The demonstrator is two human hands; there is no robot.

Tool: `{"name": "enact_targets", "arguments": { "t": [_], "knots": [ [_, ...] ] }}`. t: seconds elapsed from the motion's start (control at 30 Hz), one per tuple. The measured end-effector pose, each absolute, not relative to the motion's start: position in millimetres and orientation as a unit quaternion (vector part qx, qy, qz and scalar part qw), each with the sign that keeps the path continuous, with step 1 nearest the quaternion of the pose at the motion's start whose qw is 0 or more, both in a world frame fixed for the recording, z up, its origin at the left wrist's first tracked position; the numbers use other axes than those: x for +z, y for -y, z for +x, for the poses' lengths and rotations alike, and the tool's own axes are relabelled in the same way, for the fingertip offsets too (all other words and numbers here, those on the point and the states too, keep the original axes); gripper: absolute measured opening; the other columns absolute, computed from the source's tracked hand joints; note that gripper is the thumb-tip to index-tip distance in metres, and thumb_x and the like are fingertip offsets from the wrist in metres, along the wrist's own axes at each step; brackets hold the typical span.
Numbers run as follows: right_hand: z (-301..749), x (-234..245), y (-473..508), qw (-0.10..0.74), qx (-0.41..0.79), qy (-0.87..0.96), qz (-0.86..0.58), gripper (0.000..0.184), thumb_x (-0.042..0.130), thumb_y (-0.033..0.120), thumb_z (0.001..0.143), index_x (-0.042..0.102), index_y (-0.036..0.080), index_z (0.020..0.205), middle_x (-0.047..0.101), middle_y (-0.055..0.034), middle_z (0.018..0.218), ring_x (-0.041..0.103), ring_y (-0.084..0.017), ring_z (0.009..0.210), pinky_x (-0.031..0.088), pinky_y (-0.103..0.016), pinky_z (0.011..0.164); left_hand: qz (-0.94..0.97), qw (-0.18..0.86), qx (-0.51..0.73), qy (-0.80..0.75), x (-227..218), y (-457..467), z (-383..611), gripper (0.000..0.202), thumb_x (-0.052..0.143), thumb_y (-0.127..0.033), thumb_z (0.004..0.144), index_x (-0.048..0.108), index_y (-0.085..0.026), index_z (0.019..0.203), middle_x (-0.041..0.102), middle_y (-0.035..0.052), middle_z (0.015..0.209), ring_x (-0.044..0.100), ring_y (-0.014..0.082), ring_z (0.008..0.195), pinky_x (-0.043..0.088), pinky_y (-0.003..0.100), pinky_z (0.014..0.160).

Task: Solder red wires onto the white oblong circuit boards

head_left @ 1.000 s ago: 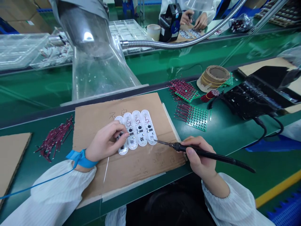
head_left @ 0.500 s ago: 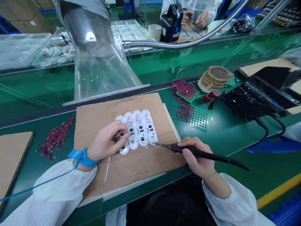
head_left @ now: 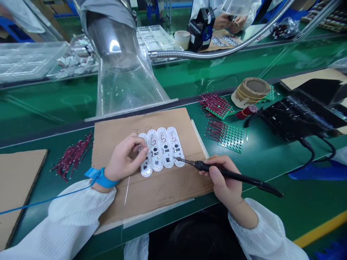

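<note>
— Four white strips [head_left: 165, 147] are seen side by side; where have they been placed?
— On a cardboard sheet [head_left: 162, 195], which is laid along the near edge of the table [head_left: 271, 169].

— And how are the hands occupied?
— The left hand [head_left: 124, 157] is curled over the leftmost strip, though whether anything is pinched cannot be told. The right hand [head_left: 222, 178] is clenched around a soldering iron [head_left: 233, 175], its tip held just beside the rightmost strip.

— What has been left around them?
— A loose pile of red wires [head_left: 72, 157] is seen left of the cardboard, and two green boards [head_left: 225, 135] studded with red wires are set toward the far edge, to the right. A blue wrist strap [head_left: 100, 177] is worn on the left wrist.
</note>
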State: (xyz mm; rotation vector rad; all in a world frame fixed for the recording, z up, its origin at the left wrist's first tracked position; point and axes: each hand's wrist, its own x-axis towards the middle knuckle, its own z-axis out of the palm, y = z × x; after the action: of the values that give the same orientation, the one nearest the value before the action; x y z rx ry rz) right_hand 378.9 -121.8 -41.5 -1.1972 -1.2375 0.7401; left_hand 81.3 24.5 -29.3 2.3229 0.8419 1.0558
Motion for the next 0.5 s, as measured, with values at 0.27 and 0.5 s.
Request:
{"name": "enact_targets", "arguments": {
  "t": [0.27,0.5],
  "knots": [
    [384.8,-46.9,121.6,0.551,0.290,0.581,-0.524,0.011,0.071,0.036,0.107,0.075,0.026,0.103,0.075,-0.0026,0.082,0.070,-0.020,0.065,0.056,-0.033,0.059,0.852,0.239,0.353,-0.303,-27.5,-24.1,82.9,0.012,0.063,-0.011,0.099,0.060,-0.022,0.098,0.042,-0.0055,0.074,0.045,0.0126,0.063,0.038,0.028,0.061],
    [384.8,-47.6,121.2,0.551,0.302,0.584,-0.514,0.008,0.071,0.034,0.107,0.075,0.027,0.106,0.076,-0.0027,0.085,0.070,-0.019,0.067,0.055,-0.032,0.060,0.858,0.235,0.345,-0.299,-26.7,-23.2,83.9,0.013,0.064,-0.010,0.099,0.060,-0.022,0.099,0.043,-0.0059,0.076,0.045,0.0113,0.063,0.038,0.026,0.061]
  ]
}}
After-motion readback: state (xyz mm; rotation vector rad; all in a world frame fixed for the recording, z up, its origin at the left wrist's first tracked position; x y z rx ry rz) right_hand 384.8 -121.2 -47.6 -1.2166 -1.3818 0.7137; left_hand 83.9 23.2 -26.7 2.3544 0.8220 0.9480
